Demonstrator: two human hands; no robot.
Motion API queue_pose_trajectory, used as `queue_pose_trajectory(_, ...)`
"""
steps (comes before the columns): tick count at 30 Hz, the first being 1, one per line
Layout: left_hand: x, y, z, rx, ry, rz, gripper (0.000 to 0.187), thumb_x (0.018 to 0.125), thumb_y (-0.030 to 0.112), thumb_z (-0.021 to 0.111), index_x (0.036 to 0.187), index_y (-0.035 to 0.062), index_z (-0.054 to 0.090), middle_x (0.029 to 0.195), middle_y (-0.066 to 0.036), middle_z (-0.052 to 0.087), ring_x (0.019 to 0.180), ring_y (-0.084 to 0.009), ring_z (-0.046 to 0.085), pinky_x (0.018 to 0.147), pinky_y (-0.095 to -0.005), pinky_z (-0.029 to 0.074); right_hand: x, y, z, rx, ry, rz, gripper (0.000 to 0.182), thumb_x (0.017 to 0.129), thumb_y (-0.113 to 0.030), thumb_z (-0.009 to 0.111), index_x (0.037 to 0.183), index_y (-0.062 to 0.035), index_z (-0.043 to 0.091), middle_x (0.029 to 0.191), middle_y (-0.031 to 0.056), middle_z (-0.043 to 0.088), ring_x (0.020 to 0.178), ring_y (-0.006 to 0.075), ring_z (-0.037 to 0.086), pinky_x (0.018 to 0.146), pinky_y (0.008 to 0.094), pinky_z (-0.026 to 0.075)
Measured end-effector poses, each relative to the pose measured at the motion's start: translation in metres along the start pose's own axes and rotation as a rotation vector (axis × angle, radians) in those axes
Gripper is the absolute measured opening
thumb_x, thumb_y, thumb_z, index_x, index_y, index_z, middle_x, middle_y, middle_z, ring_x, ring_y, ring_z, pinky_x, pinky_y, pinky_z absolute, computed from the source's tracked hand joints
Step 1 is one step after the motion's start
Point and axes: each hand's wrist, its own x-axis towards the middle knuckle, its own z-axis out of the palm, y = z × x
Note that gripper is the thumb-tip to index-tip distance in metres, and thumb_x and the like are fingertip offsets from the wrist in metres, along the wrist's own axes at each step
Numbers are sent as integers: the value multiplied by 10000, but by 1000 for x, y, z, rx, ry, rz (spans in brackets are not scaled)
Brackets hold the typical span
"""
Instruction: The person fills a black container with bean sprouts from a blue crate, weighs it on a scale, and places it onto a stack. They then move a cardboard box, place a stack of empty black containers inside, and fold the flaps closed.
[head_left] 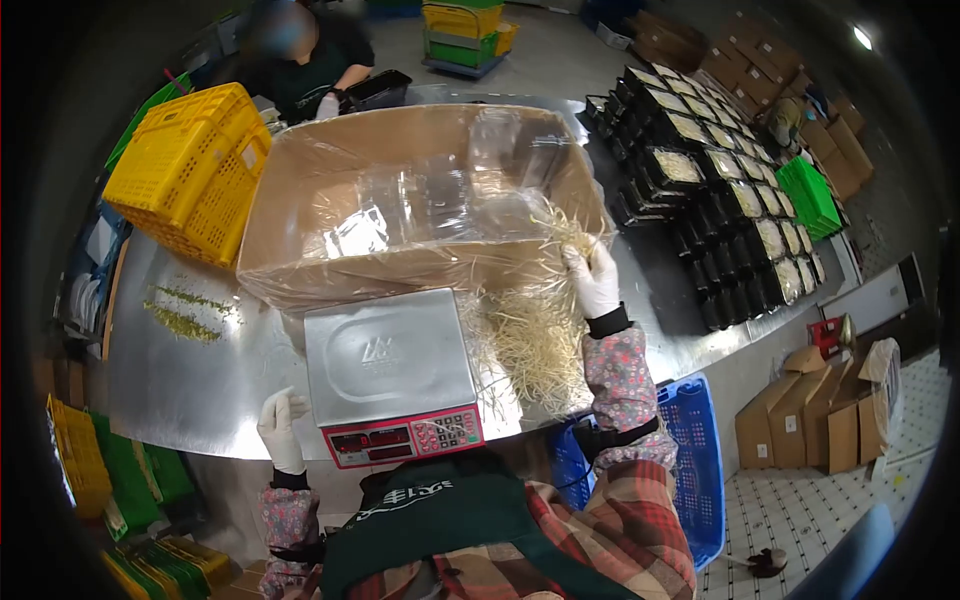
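My right hand (pixel 592 275), in a white glove, is closed around a small bunch of bean sprouts (pixel 562 228) at the near right corner of a plastic-lined cardboard box (pixel 420 268). Below it, a loose pile of pale, thin sprouts (pixel 540 345) lies on the metal table. My left hand (pixel 283 425), also gloved, is by the table's front edge, just left of a red scale (pixel 400 435) with a grey weighing plate (pixel 385 355). Its fingers are apart and hold nothing. Nothing stands on the plate.
Stacked black trays of pale food (pixel 720 180) fill the table's right end. A yellow crate (pixel 195 170) leans left of the box, near greenish scraps (pixel 185 315). Across the table stands a co-worker (pixel 310 80). A blue basket (pixel 695 450) is beside my right side.
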Motion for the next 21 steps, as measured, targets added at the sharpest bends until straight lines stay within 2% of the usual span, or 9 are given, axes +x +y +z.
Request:
queue_pose_trajectory(6,1,36,108,-40,-342,106,231,987,140,498,1106,-22,611,904,-93,663,802,-151,630,767,-278,503,-18,-30,-44,-634,-167,-257,383,852,-205,681,1199,-70,591,990,112,634,877,264,606,821,344,480)
queue_pose_trajectory(8,-3,37,132,-86,-437,82,249,968,102,530,1179,-13,594,948,-68,661,865,-130,625,819,-271,496,-45,21,-42,-1032,-441,-101,726,798,-489,668,1396,-175,401,1240,178,519,1111,381,506,933,470,417)
queue_pose_trajectory(10,-11,36,146,-50,-405,215,319,942,78,567,1248,-11,563,996,-47,654,935,-104,606,876,-259,482,-61,20,-45,-1306,-692,-29,870,701,-556,725,1414,-196,380,1400,208,390,1196,423,439,970,543,392)
queue_pose_trajectory(12,-15,37,140,-85,-410,165,458,907,77,610,1335,-19,477,1073,-39,631,993,-93,580,902,-253,472,-60,44,-61,-906,-583,-150,792,689,-457,766,1353,-155,457,1370,229,446,1223,402,463,980,485,419)
queue_pose_trajectory(13,-14,25,132,-116,-400,69,492,907,86,616,1365,11,454,1090,-36,621,995,-87,570,894,-252,473,-49,12,-54,-856,-614,54,733,703,-328,778,1340,-123,479,1328,213,504,1177,370,521,963,432,446)
queue_pose_trajectory(15,-23,29,112,-111,-298,-73,441,914,106,628,1338,90,510,1091,-9,622,961,-68,567,828,-240,496,-41,35,-59,-699,-458,-8,389,739,-116,729,1112,-30,659,1074,188,665,996,343,632,892,405,491)
queue_pose_trajectory(18,-38,2,73,-12,-111,-25,176,911,185,650,1041,69,676,938,12,657,864,-60,574,784,-233,486,-28,71,-52,-554,-313,184,103,845,-84,676,849,18,660,799,98,651,666,158,586,643,309,500)
queue_pose_trajectory(20,-58,11,33,94,-2,-40,163,904,212,663,952,59,690,838,15,656,788,-57,573,731,-234,481,-31,238,-100,-1244,-645,-518,417,847,-304,697,1190,-91,594,1199,175,586,1167,203,494,1061,342,320)
queue_pose_trajectory(21,-65,5,16,84,36,-119,176,905,230,661,920,57,690,804,14,652,756,-55,568,701,-237,475,-28,188,-67,-970,-560,-305,344,841,-247,700,1119,-61,620,1094,169,613,1052,216,539,963,347,386)
